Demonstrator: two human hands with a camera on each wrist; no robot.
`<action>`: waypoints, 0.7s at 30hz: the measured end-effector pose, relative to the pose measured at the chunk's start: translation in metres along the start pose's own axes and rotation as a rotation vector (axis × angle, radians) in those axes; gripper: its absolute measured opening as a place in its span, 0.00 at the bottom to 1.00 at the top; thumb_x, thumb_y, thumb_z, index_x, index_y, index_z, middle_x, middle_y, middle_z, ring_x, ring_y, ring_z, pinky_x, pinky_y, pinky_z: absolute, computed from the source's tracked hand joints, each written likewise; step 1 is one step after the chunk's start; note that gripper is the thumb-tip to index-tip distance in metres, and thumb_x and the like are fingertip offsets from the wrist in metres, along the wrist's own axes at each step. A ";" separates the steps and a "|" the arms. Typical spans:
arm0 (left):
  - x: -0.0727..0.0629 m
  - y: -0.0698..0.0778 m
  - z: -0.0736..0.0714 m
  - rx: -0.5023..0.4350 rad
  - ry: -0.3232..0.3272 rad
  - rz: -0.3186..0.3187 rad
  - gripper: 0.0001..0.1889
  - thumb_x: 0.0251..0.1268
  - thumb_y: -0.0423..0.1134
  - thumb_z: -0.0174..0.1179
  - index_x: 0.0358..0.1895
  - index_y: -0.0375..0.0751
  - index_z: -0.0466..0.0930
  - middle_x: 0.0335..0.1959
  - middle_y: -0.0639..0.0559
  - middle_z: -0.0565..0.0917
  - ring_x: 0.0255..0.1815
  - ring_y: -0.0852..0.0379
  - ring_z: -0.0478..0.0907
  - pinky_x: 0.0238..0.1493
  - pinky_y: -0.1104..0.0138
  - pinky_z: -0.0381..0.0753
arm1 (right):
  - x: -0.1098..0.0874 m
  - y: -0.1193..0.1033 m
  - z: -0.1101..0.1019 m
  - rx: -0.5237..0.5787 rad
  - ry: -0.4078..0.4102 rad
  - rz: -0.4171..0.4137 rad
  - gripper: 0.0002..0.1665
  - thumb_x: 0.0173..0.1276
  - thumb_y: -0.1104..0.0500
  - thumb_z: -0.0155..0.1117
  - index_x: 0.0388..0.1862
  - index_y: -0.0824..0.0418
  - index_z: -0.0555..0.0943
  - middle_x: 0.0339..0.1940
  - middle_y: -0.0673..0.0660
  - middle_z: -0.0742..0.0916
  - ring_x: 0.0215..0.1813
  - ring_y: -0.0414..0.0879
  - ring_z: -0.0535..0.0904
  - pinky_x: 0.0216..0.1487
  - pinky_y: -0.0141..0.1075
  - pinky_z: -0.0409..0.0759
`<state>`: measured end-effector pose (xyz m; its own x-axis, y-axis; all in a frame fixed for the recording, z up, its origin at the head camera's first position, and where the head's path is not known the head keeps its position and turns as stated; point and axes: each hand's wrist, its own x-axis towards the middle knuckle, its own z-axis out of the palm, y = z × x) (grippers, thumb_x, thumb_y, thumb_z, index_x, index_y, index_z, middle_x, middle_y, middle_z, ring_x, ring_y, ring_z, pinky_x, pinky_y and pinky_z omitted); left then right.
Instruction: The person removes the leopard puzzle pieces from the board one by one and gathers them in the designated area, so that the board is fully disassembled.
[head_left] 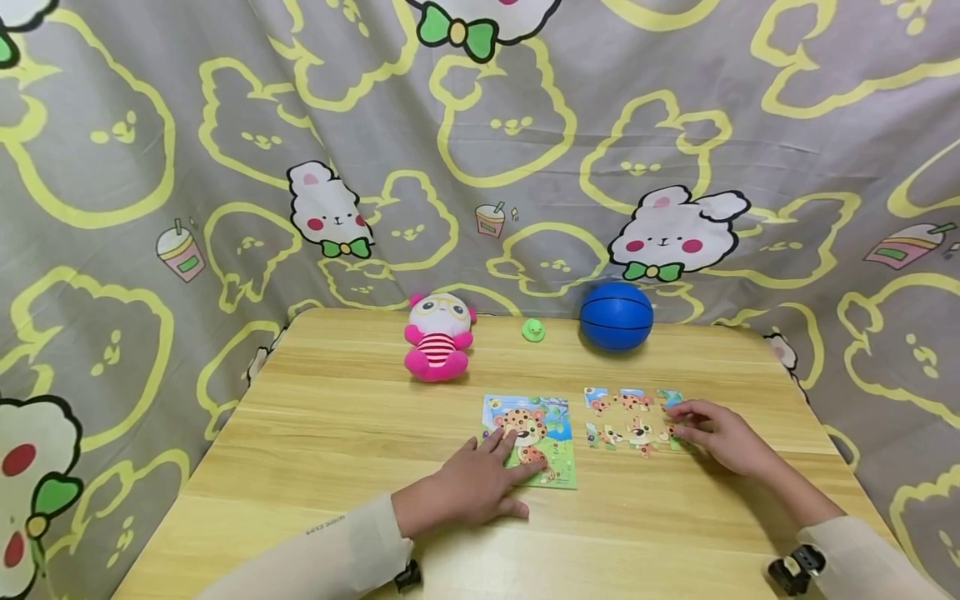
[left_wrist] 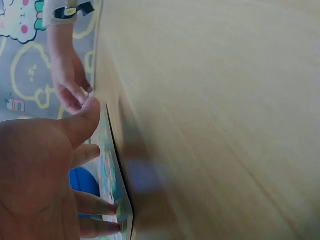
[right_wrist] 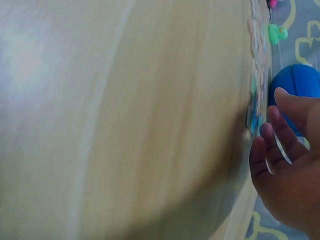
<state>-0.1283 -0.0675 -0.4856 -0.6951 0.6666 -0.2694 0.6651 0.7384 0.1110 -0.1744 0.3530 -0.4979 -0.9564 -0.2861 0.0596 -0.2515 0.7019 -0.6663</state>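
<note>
The left hand [head_left: 486,481] spreads straight fingers across a flat, squarish leopard-print board [head_left: 553,427] on the wood-grained counter [head_left: 322,433]; the right hand [head_left: 723,435], fingers loosely bent and apart, is at knobbly-edged puzzle pieces [head_left: 640,431] just beside the board.

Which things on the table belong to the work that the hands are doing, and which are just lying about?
Likely part of the work:
leopard picture board, under the left hand
puzzle pieces, at the right hand

Seemingly just lying about:
pink-and-white plush toy
green toy duck
blue ball
</note>
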 end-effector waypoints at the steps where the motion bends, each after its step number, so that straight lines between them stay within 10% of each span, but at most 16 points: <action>1: 0.000 -0.001 -0.001 -0.006 0.002 0.002 0.38 0.71 0.74 0.45 0.82 0.78 0.47 0.84 0.38 0.52 0.84 0.37 0.50 0.73 0.38 0.63 | 0.001 -0.001 0.000 -0.006 -0.004 0.008 0.14 0.73 0.62 0.68 0.56 0.61 0.84 0.51 0.57 0.89 0.47 0.37 0.79 0.46 0.30 0.79; 21: -0.022 -0.032 0.002 -0.089 0.044 0.090 0.31 0.74 0.70 0.46 0.78 0.83 0.56 0.85 0.43 0.51 0.84 0.36 0.47 0.74 0.35 0.59 | 0.025 -0.052 0.024 0.092 -0.051 -0.034 0.18 0.73 0.62 0.69 0.60 0.62 0.83 0.57 0.61 0.87 0.49 0.48 0.79 0.41 0.35 0.78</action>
<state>-0.1342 -0.1059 -0.4849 -0.6462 0.7330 -0.2123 0.7001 0.6802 0.2175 -0.1820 0.2934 -0.4800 -0.9381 -0.3432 0.0466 -0.2665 0.6294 -0.7299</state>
